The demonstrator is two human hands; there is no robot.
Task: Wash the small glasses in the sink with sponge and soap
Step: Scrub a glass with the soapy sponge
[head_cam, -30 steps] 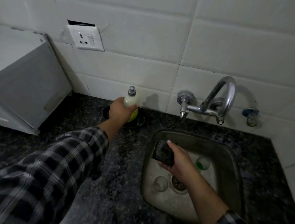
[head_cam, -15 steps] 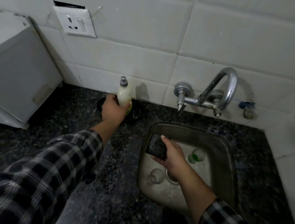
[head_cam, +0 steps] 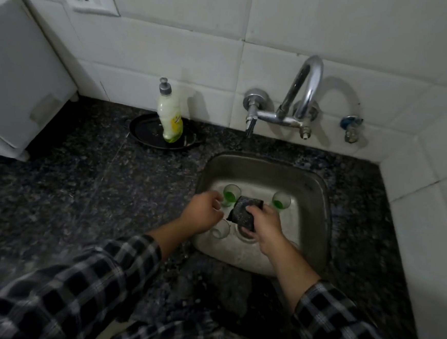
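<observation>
Steel sink (head_cam: 317, 203) held a left green glass (head_cam: 231, 195), a right green glass (head_cam: 281, 200) and a clear glass (head_cam: 220, 230). The right hand (head_cam: 267, 226) gripped the sponge (head_cam: 243, 211) between the green two; the left hand (head_cam: 203, 213), blurred, fingers loosely curled round nothing, hovered beside the left green glass

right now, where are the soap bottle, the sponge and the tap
soap bottle (head_cam: 170, 115), head view, middle of its pale body above the yellow label
sponge (head_cam: 242, 210), head view, its dark speckled face beside the gripping fingers
tap (head_cam: 295, 89), head view, rising left side of the curved spout
</observation>
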